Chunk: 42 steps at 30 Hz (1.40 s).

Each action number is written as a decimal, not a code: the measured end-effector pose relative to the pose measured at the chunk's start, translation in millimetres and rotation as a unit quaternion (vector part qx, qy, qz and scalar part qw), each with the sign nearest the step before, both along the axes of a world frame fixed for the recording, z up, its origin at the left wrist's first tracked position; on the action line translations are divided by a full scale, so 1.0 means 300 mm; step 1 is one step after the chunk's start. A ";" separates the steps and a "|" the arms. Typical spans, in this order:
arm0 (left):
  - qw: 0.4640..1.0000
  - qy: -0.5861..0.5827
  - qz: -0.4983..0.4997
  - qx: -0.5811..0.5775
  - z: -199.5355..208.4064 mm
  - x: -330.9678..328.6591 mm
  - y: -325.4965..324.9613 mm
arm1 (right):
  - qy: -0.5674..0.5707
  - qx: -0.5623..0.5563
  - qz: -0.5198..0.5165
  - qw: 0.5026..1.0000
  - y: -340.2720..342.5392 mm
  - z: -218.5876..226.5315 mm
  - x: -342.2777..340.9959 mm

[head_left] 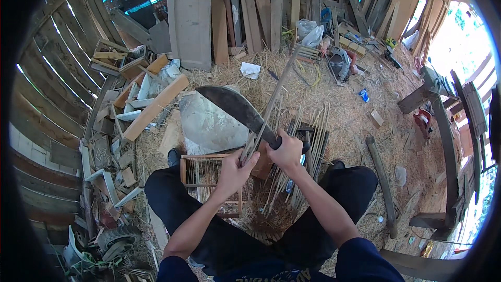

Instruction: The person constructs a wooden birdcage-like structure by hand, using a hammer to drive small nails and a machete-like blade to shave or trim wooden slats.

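Observation:
My right hand (286, 152) is closed round the dark handle of a machete (229, 105). Its wide curved blade points up and to the left, crossing a long thin bamboo strip (276, 90). The lower end of that strip is in my closed left hand (236, 171), beside what look like more thin strips. Blade and strip meet just above my hands; whether the edge has cut in, I cannot tell. Between my knees stands a wooden frame with thin bars (211, 184). A bundle of bamboo strips (308, 151) lies beneath and right of my right hand.
A pale flat sheet (214, 125) lies on the straw-strewn ground ahead. Scrap wood with a long plank (155, 107) is heaped at the left. Boards (190, 15) lean along the back. At the right lie a wooden pole (382, 185) and a blue can (364, 95).

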<state>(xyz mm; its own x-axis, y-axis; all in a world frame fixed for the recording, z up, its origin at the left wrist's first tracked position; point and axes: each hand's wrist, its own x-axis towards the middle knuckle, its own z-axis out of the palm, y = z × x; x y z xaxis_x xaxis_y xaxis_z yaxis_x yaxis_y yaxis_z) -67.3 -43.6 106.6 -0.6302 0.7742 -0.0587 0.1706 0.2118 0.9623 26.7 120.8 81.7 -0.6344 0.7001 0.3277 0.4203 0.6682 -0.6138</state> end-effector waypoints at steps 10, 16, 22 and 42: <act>0.999 -0.019 0.032 0.010 0.024 0.010 0.051 | -0.014 -0.006 -0.035 0.999 0.034 -0.007 -0.035; 1.000 -0.031 -0.004 0.000 0.088 -0.032 0.020 | -0.063 -0.053 0.036 0.996 0.038 0.087 -0.006; 0.999 0.027 -0.034 -0.020 0.094 -0.050 -0.008 | -0.095 -0.052 0.045 0.993 0.060 0.135 0.049; 0.956 -0.207 -0.201 -0.055 0.068 -0.017 -0.082 | -0.165 0.025 0.069 0.983 0.131 0.163 0.232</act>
<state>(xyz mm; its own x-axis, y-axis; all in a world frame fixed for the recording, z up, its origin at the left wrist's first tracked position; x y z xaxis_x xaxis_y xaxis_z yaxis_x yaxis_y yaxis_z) -72.5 -68.1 127.2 -0.1888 0.9236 -0.3337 -0.1309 0.3131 0.9406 96.4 160.1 130.7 -0.8000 0.5879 0.1197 0.4946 0.7592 -0.4230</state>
